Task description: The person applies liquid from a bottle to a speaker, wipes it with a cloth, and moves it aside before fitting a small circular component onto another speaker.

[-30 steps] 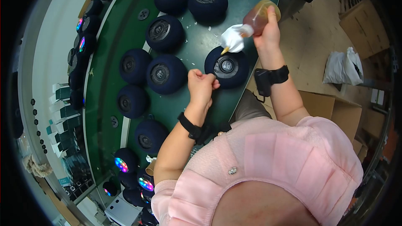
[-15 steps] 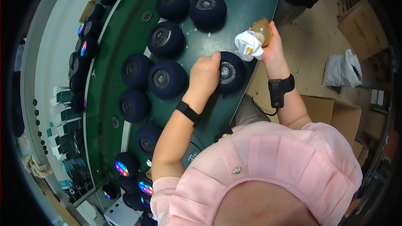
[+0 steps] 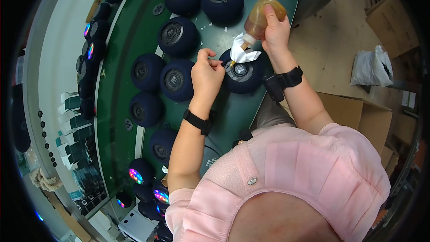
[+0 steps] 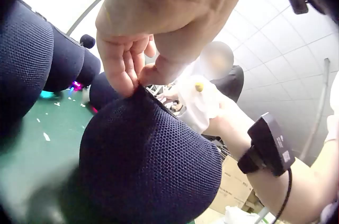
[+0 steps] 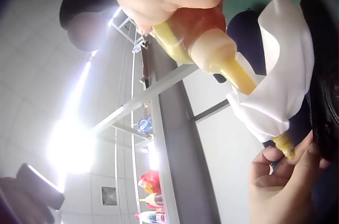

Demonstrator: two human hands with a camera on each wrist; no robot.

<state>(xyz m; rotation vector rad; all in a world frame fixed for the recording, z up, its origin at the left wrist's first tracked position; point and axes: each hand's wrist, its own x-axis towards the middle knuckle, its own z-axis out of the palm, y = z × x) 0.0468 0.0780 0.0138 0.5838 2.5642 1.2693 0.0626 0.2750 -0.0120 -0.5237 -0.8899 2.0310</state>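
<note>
My right hand (image 3: 277,35) grips an amber squeeze bottle (image 3: 256,19), tilted so its nozzle points down. A white cloth (image 3: 244,54) is wrapped around the nozzle, and the yellow tip (image 5: 284,145) pokes out beneath it. That tip is at the rim of the round recess in a dark blue fabric-covered round unit (image 3: 245,84) near the table's edge. At the left side of this unit, my left hand (image 3: 207,78) pinches the fabric's edge between thumb and fingers; the left wrist view shows the cloth cover (image 4: 151,163) drawn up to a peak there.
Several similar round units (image 3: 177,79) stand left and beyond on the green table (image 3: 228,118). Some units with coloured lights (image 3: 135,176) sit at lower left. Right of the table are a cardboard box (image 3: 342,110) and a white bag (image 3: 371,69).
Since half a second ago, the bottle has moved left and tipped over the unit, its nozzle coming to the recess rim. My left hand has shifted slightly left, its pinching fingers now in sight.
</note>
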